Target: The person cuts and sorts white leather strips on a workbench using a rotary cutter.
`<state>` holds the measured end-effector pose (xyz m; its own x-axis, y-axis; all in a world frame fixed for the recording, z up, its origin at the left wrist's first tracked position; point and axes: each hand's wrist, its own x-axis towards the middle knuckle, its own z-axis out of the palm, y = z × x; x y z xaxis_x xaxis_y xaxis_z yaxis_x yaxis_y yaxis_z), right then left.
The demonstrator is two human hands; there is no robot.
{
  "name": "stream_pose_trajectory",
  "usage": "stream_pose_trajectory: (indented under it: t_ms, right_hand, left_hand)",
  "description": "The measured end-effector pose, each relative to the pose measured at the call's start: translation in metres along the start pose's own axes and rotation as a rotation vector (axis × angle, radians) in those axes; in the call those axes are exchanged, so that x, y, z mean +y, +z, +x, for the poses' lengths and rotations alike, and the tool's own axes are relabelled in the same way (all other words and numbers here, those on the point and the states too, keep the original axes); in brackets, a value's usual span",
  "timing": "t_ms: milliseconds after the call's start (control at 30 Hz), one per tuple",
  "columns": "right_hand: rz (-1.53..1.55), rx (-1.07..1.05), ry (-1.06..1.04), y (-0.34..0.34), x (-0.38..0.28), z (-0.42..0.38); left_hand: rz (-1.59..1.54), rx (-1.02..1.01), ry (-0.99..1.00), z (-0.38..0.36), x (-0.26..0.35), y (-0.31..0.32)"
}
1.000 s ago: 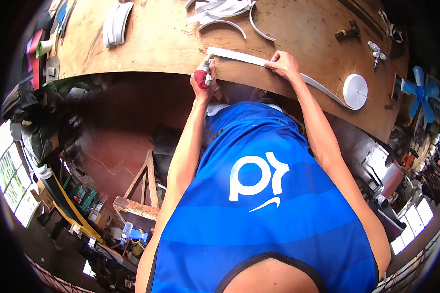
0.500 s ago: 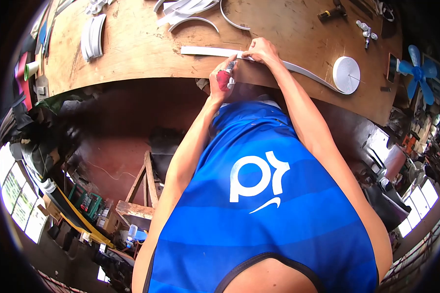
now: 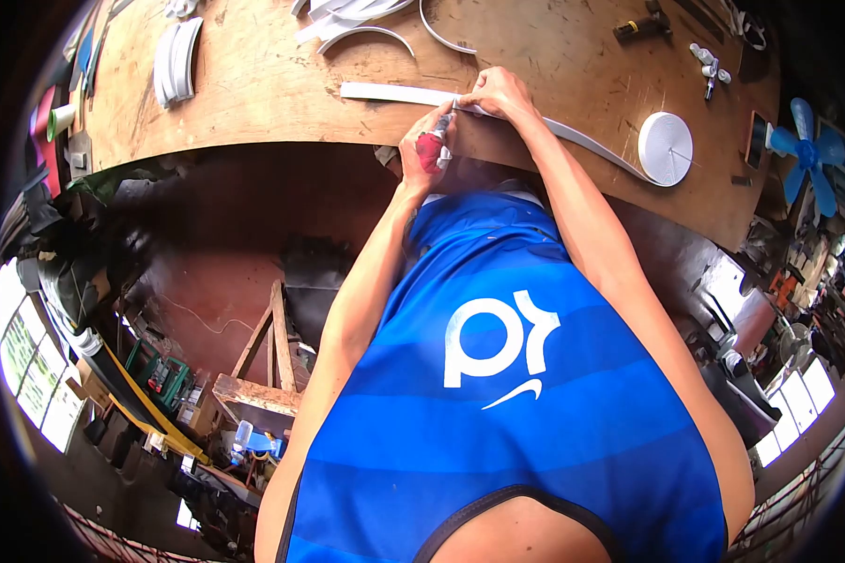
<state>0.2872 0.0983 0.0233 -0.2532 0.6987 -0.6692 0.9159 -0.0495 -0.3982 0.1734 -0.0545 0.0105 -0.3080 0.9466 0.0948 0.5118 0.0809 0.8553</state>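
Note:
A long white strip [image 3: 399,94] lies along the near edge of the wooden table, running under my fingers to a white coiled roll [image 3: 666,150] on the right. My left hand [image 3: 421,155] is closed beside the strip, on a small tool [image 3: 430,150] with red and silver-grey parts. Its kind is too small to make out, and its tip is close to the strip. Fingers bent, my right hand [image 3: 499,94] pinches or presses the strip just right of my left fingertips. Part of the strip is hidden beneath that hand and wrist.
Curved white strips [image 3: 176,64] lie stacked on the wooden table [image 3: 253,103], with more loose curved pieces [image 3: 371,36] farther back. A yellow-black tool [image 3: 640,28] and a white-and-metal fitting [image 3: 711,68] lie at right. A blue fan [image 3: 806,150] stands beyond the table's right end.
The view has shifted slightly. Both hands stay at the same place on the strip, with hardly any movement; the roll has not visibly turned.

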Motion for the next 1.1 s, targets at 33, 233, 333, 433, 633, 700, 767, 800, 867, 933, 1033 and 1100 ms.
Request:
stream_pose_trajectory:
  t_ms: [33,233,333,433,633,700,767,800,867,933,1033,1100]
  right_hand:
    - [-0.011,0.000,0.000,0.0000,-0.0002,0.0002]
    - [-0.014,-0.004,-0.014,-0.0003,0.0009,0.0019]
    - [-0.005,-0.024,-0.007,0.0002,0.0021,0.0039]
    - [-0.010,-0.023,-0.012,-0.0007,0.0011,0.0022]
    - [-0.040,0.026,-0.009,0.0001,-0.0016,0.0004]
    - [-0.040,0.022,-0.008,-0.0005,-0.0020,0.0000]
    - [-0.052,0.040,-0.016,0.0006,-0.0017,0.0002]
    - [-0.051,0.039,-0.015,0.0010,-0.0015,0.0007]
    - [-0.052,0.029,-0.014,0.0012,-0.0014,0.0016]
    - [-0.042,0.017,-0.013,0.0005,-0.0010,0.0019]
    - [-0.026,0.002,-0.013,-0.0011,-0.0020,0.0010]
    - [-0.020,-0.001,-0.013,-0.0018,-0.0019,0.0001]
  left_hand:
    - [-0.010,-0.006,-0.021,-0.0001,0.0003,-0.0001]
    - [-0.032,-0.012,-0.038,-0.0018,-0.0004,0.0009]
    - [-0.023,-0.017,-0.043,-0.0024,0.0009,0.0012]
    - [-0.005,-0.009,-0.038,-0.0028,0.0001,0.0027]
    - [0.029,0.000,-0.035,-0.0024,0.0023,0.0033]
    - [0.047,0.006,-0.017,-0.0024,0.0023,0.0043]
    - [0.064,0.011,-0.014,-0.0027,0.0018,0.0045]
    - [0.064,0.011,-0.015,-0.0028,0.0013,0.0046]
    - [0.071,0.009,-0.006,-0.0028,0.0008,0.0047]
    - [0.083,0.012,0.002,-0.0031,0.0012,0.0052]
    - [0.105,0.021,0.016,-0.0025,0.0019,0.0051]
    - [0.114,0.026,0.022,-0.0025,0.0019,0.0059]
